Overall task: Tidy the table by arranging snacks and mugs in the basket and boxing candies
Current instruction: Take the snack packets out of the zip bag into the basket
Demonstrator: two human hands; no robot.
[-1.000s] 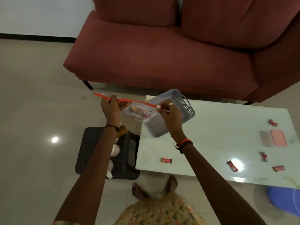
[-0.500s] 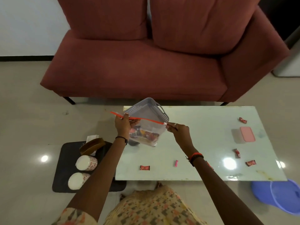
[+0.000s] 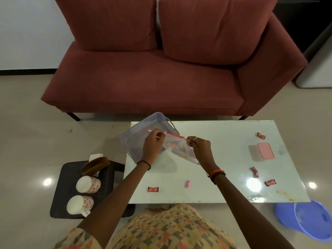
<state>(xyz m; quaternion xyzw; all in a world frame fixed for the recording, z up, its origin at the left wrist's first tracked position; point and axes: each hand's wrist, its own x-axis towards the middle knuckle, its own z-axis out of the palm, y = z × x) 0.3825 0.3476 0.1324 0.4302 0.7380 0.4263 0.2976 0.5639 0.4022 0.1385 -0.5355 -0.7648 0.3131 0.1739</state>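
Note:
Both hands hold a clear zip bag of snacks [image 3: 179, 150] by its red seal strip, above the table. My left hand [image 3: 152, 147] pinches the strip's left part, my right hand [image 3: 199, 148] its right end. Behind the bag, a grey perforated basket [image 3: 142, 130] sits at the table's far left corner. Red wrapped candies [image 3: 153, 189] [image 3: 270, 182] [image 3: 255, 172] [image 3: 260, 135] and a pink one [image 3: 188, 184] lie scattered on the white table [image 3: 215, 191]. A box with a pink lid [image 3: 265, 150] stands at the right. Two floral mugs [image 3: 88, 184] [image 3: 80, 204] lie on a black tray [image 3: 61, 177] on the floor.
A red sofa [image 3: 152, 83] stands beyond the table. On the black tray there is also a brown holder [image 3: 95, 165] with white paper. A blue plastic tub [image 3: 310, 220] sits on the floor at the table's right front corner.
The bag has come down and to the right, from beside the table to over the basket's near side. The camera view has swung right, centring the table.

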